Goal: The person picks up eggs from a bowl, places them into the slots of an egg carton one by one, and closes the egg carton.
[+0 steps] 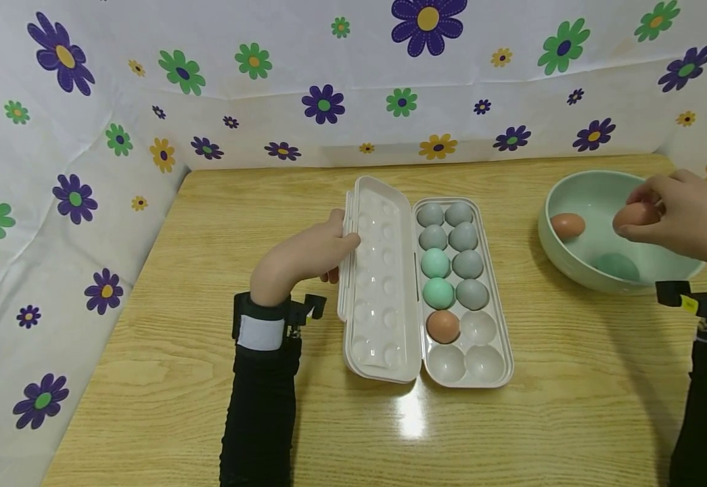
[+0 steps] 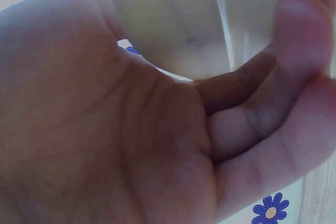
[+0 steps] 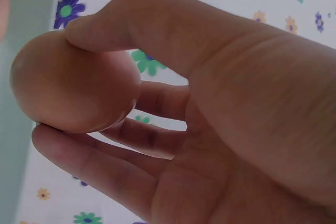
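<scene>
An egg carton (image 1: 464,383) of pale plastic lies unfolded on the table, its lid (image 1: 383,291) to the left. My left hand (image 1: 307,257) grips the lid's outer edge, thumb over the rim and fingers beneath. In the tray sit several grey eggs (image 1: 467,264), two mint green eggs (image 1: 438,293) and one brown egg (image 1: 443,327). Over the light green bowl (image 1: 563,260), my right hand (image 1: 688,210) pinches another brown egg (image 3: 76,82) between thumb and fingertips. A third brown egg (image 1: 568,226) rests inside the bowl at its left.
Three hollows at the carton's near end hold no egg, one of them this cup (image 1: 446,363). Wooden tabletop (image 1: 164,379) extends around the carton and bowl. A white flowered cloth (image 1: 353,61) hangs behind and at the sides.
</scene>
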`<state>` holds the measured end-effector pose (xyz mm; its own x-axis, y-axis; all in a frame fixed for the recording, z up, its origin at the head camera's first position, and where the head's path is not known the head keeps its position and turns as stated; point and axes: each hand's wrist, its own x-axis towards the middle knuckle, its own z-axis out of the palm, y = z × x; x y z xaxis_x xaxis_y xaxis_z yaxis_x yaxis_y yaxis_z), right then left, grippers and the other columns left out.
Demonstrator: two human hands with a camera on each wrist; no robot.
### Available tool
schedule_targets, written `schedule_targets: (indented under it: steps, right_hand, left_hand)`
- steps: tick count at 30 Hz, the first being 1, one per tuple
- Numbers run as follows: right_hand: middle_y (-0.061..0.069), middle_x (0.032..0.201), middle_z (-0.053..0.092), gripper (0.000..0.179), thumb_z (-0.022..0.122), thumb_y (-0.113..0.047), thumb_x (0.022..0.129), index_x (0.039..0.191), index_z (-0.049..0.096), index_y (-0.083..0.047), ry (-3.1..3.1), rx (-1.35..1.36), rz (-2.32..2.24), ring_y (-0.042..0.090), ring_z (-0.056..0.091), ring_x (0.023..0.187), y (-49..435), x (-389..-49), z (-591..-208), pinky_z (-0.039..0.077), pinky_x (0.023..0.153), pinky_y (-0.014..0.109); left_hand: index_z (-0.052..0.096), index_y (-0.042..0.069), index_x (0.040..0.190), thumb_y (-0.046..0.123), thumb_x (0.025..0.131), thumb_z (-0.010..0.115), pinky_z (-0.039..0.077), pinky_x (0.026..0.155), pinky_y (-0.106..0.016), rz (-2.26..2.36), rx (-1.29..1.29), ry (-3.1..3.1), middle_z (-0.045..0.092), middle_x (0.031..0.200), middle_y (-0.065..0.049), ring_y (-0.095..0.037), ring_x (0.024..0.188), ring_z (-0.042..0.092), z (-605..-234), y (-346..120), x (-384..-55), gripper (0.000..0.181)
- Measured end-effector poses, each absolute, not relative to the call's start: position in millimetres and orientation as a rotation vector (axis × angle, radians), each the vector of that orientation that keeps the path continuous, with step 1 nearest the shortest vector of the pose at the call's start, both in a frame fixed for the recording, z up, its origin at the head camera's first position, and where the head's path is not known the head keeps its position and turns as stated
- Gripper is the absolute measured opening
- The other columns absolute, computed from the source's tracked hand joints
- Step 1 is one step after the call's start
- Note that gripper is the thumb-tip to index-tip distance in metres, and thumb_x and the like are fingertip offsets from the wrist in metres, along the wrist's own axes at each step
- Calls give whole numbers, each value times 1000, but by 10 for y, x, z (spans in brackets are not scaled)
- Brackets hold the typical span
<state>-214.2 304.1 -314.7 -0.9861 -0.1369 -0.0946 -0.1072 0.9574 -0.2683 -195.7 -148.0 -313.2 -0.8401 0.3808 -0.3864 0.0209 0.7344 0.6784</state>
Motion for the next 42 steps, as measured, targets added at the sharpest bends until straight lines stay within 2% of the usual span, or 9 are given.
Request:
schedule_targets:
  steps: [12,16,21,28,37,42]
  right_hand:
    - [26,111,37,42,71,-15,80,112,53,6,2981,-256,-432,40,40,92,2807,-1997,-3032,46,70,50]
    - [26,111,41,44,72,-19,79,112,55,4,2990,-304,-372,39,42,92,2746,-1978,-3024,47,69,50]
    - [21,105,48,42,75,-20,75,108,58,0,3007,-413,-335,32,48,86,2640,-1947,-3002,46,63,39]
    - [21,109,47,43,75,-19,76,111,56,0,2962,-535,-326,31,48,90,2445,-1873,-2975,46,73,46]
    - [12,103,53,38,77,-17,73,105,60,-7,2993,-777,-334,22,51,84,2172,-1729,-2966,46,68,37]
    - [11,104,53,37,75,-19,75,107,60,-8,2914,-769,-387,21,52,84,2048,-1687,-2982,47,69,36]
  left_hand:
    - [26,-1,129,26,98,30,45,55,-35,941,289,2415,51,72,-10,-23,55,50,-3128,-1476,-1959,42]
    - [26,-1,129,26,98,30,44,54,-34,941,288,2416,51,72,-10,-23,55,49,-3128,-1479,-1953,41]
    - [26,-1,128,26,97,30,42,51,-29,936,295,2420,51,70,-10,-22,54,49,-3132,-1481,-1949,42]
    - [26,-2,130,25,97,30,43,51,-29,945,310,2422,52,72,-10,-22,54,50,-3130,-1481,-1955,43]
    - [25,-2,131,26,97,30,43,51,-28,941,305,2423,52,72,-10,-22,55,50,-3115,-1483,-1953,44]
    - [25,-1,131,26,97,30,42,51,-28,943,301,2416,52,72,-10,-22,55,50,-3119,-1486,-1953,44]
